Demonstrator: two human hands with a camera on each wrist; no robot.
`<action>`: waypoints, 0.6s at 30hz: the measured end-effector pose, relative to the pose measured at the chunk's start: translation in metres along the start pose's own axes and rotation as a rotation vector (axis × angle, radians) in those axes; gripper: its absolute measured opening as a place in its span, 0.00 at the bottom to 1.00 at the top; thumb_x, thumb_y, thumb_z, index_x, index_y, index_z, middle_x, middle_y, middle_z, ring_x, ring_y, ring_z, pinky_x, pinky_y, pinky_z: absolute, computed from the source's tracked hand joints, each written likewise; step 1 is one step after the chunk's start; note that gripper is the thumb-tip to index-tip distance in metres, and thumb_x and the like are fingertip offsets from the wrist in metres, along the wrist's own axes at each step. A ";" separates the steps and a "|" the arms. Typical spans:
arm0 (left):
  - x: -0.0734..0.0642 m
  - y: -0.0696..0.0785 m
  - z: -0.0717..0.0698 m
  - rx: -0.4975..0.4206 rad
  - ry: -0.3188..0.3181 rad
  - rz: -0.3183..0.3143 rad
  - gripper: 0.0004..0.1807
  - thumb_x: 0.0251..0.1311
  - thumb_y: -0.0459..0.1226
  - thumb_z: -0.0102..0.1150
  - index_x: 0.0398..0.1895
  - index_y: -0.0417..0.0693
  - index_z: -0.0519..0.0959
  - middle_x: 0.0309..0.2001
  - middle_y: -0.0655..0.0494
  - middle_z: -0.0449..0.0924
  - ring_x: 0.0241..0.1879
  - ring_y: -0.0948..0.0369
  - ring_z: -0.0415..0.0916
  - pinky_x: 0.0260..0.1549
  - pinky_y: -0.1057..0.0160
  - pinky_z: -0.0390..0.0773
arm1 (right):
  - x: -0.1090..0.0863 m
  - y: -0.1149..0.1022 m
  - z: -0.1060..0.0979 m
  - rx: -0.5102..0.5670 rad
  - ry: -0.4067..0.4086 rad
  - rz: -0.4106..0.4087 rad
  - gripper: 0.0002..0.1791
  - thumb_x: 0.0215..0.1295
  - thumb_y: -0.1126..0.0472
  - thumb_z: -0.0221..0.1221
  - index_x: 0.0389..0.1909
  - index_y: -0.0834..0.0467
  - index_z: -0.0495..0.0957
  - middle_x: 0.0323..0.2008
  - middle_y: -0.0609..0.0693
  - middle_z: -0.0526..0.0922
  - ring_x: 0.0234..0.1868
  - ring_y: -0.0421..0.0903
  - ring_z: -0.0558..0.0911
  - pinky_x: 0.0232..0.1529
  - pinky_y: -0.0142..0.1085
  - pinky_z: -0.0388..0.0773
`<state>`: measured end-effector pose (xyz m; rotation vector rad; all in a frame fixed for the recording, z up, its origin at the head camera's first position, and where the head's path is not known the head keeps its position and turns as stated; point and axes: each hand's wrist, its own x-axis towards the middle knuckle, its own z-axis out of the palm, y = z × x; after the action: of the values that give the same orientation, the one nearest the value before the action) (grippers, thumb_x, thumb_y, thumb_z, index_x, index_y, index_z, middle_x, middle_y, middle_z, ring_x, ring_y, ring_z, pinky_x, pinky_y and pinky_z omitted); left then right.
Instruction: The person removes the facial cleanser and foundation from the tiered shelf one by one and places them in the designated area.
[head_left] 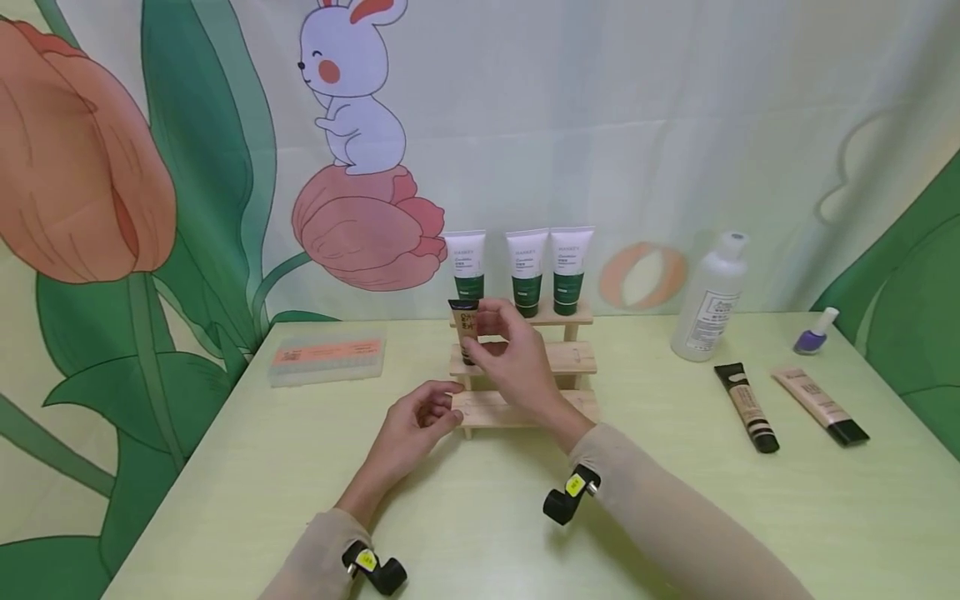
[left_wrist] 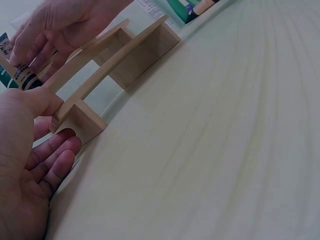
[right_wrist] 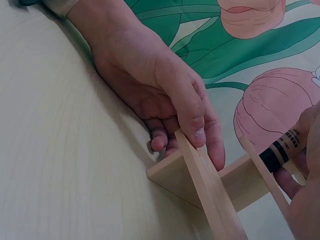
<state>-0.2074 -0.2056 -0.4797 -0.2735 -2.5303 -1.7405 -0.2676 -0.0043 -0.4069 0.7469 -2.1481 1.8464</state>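
Observation:
A three-tier wooden display rack (head_left: 483, 410) stands at the middle of the table. My right hand (head_left: 517, 358) pinches a small tan cosmetic tube with black ends (head_left: 468, 321) between thumb and fingers. It is upright, with its dark cap down at the left end of the middle tier. My left hand (head_left: 405, 433) grips the left end of the lowest tier; in the right wrist view its thumb and index finger (right_wrist: 216, 142) lie either side of the board. Three white-and-green tubes (head_left: 527, 265) stand on the top tier, the left one partly hidden behind the tan tube.
On the right are a white bottle (head_left: 708, 304), a purple nail polish bottle (head_left: 812, 339), a black-and-tan tube (head_left: 747, 408) and a beige tube with a black cap (head_left: 817, 404). A flat clear case (head_left: 327, 360) lies at the back left. A printed curtain (head_left: 510, 125) hangs behind.

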 end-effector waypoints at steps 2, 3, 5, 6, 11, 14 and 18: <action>0.000 0.000 0.000 0.002 0.001 -0.002 0.18 0.74 0.37 0.73 0.65 0.54 0.87 0.49 0.51 0.84 0.46 0.56 0.82 0.45 0.67 0.81 | 0.000 0.000 0.000 -0.019 0.000 -0.003 0.24 0.76 0.68 0.70 0.67 0.55 0.77 0.54 0.53 0.87 0.56 0.50 0.87 0.57 0.47 0.88; 0.000 0.000 0.000 0.003 0.002 -0.003 0.18 0.74 0.37 0.73 0.65 0.54 0.87 0.49 0.51 0.84 0.46 0.56 0.82 0.45 0.66 0.81 | 0.000 0.000 -0.001 -0.024 0.000 -0.005 0.23 0.76 0.67 0.70 0.67 0.55 0.77 0.54 0.53 0.87 0.56 0.50 0.88 0.57 0.46 0.88; 0.000 0.001 0.001 0.005 0.004 -0.002 0.18 0.74 0.38 0.72 0.64 0.54 0.87 0.49 0.51 0.84 0.46 0.56 0.82 0.45 0.66 0.81 | 0.000 -0.001 -0.003 -0.026 0.004 -0.008 0.23 0.76 0.67 0.70 0.67 0.55 0.77 0.54 0.53 0.87 0.56 0.50 0.87 0.57 0.46 0.88; 0.000 0.002 0.001 0.005 0.006 0.000 0.18 0.74 0.38 0.72 0.64 0.54 0.87 0.49 0.51 0.84 0.46 0.56 0.81 0.44 0.66 0.81 | -0.001 -0.002 -0.004 -0.028 0.008 -0.009 0.23 0.76 0.67 0.70 0.67 0.55 0.77 0.54 0.53 0.87 0.56 0.50 0.87 0.58 0.47 0.88; -0.001 0.002 0.001 0.014 0.001 -0.007 0.18 0.75 0.38 0.72 0.65 0.54 0.86 0.49 0.51 0.84 0.46 0.56 0.81 0.44 0.66 0.81 | -0.005 -0.008 -0.013 -0.031 0.032 -0.001 0.23 0.76 0.67 0.70 0.66 0.54 0.77 0.55 0.53 0.87 0.57 0.50 0.87 0.59 0.50 0.87; -0.001 0.002 0.001 0.021 -0.001 -0.020 0.18 0.74 0.37 0.72 0.65 0.55 0.86 0.49 0.51 0.84 0.47 0.56 0.81 0.45 0.66 0.81 | -0.008 -0.013 -0.023 -0.026 0.048 0.000 0.23 0.75 0.69 0.70 0.65 0.55 0.76 0.55 0.53 0.87 0.57 0.50 0.87 0.60 0.52 0.87; -0.001 0.001 0.002 0.021 0.002 -0.027 0.19 0.74 0.36 0.72 0.65 0.55 0.86 0.49 0.51 0.84 0.47 0.55 0.81 0.45 0.67 0.80 | -0.010 -0.019 -0.041 -0.021 0.073 -0.017 0.23 0.75 0.71 0.69 0.66 0.56 0.76 0.55 0.54 0.86 0.56 0.51 0.88 0.59 0.52 0.87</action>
<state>-0.2064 -0.2034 -0.4792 -0.2377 -2.5610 -1.7209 -0.2561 0.0358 -0.3872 0.6799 -2.1062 1.8110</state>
